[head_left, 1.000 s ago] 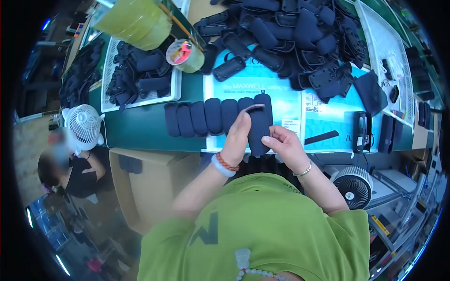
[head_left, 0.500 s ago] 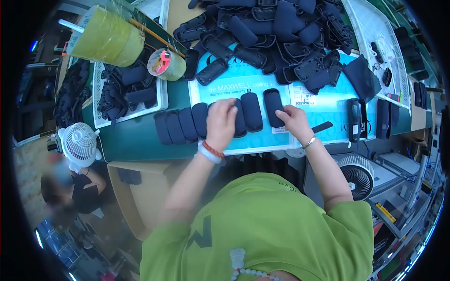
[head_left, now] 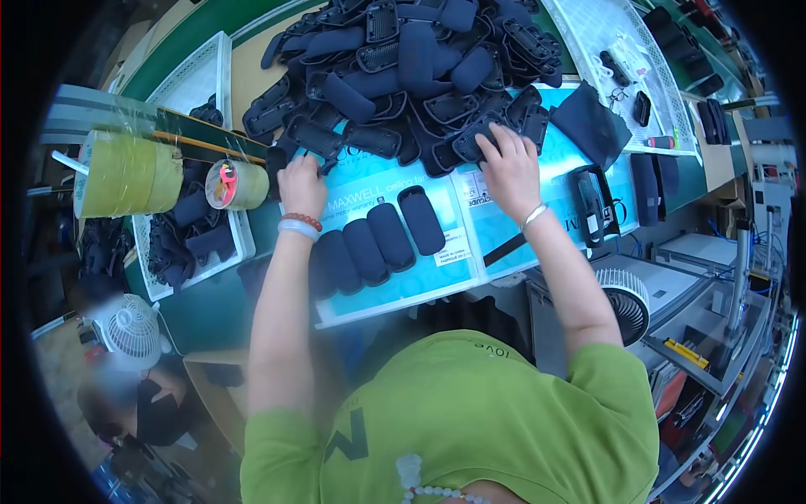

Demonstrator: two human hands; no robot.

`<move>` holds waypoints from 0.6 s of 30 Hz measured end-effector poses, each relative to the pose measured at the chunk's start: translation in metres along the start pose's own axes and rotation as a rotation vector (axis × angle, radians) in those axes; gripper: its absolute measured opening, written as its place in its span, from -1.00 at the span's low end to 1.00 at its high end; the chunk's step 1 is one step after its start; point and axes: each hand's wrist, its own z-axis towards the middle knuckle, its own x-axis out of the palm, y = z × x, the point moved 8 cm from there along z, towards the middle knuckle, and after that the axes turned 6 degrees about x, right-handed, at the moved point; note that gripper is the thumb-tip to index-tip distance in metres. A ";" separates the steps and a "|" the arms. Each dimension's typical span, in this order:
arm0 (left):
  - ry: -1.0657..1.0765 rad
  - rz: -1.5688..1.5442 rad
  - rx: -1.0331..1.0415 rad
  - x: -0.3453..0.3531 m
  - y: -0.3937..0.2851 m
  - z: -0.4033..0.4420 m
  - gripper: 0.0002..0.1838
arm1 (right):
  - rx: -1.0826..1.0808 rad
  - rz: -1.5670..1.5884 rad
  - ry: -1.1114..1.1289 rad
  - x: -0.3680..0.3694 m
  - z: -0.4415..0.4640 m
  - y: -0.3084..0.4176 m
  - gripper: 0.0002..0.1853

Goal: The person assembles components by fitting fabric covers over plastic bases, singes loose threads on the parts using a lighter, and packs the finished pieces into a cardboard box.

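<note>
A row of rounded, dark navy fabric-covered shells (head_left: 389,238) lies on the blue printed sheet (head_left: 336,307) in front of me, one standing a little apart at the right end. At the pile's left edge, my left hand (head_left: 302,189) has its fingers curled together near the black shells; what they grip is hidden. My right hand (head_left: 512,172) reaches to the pile's near edge, fingers apart, with the tips touching a black perforated shell (head_left: 472,143). The large heap of shells (head_left: 411,63) shows both fabric backs and perforated insides.
At left stand a yellow-taped roll (head_left: 130,175), a smaller tub (head_left: 239,185) with a pink-red item, and a white basket (head_left: 243,235) of shells. A white tray (head_left: 672,109) with small parts, a black case (head_left: 594,206) and a black strip (head_left: 505,249) are at right. Fans flank the table.
Both hands have left the shell row and moved forward to the pile, the left toward its left edge, the right to its near side. The camera view has shifted and turned.
</note>
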 end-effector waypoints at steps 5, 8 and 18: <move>-0.174 -1.582 -0.560 -0.027 -0.016 -0.017 -0.79 | -0.072 0.144 0.137 0.040 0.038 -0.038 -0.71; -0.107 -2.110 -0.531 -0.037 -0.050 -0.026 -0.69 | 0.269 0.352 0.070 0.020 0.064 -0.071 -0.73; -0.207 -2.152 -0.586 -0.069 -0.098 -0.050 -0.13 | 0.759 1.829 0.654 -0.026 0.007 0.134 -0.73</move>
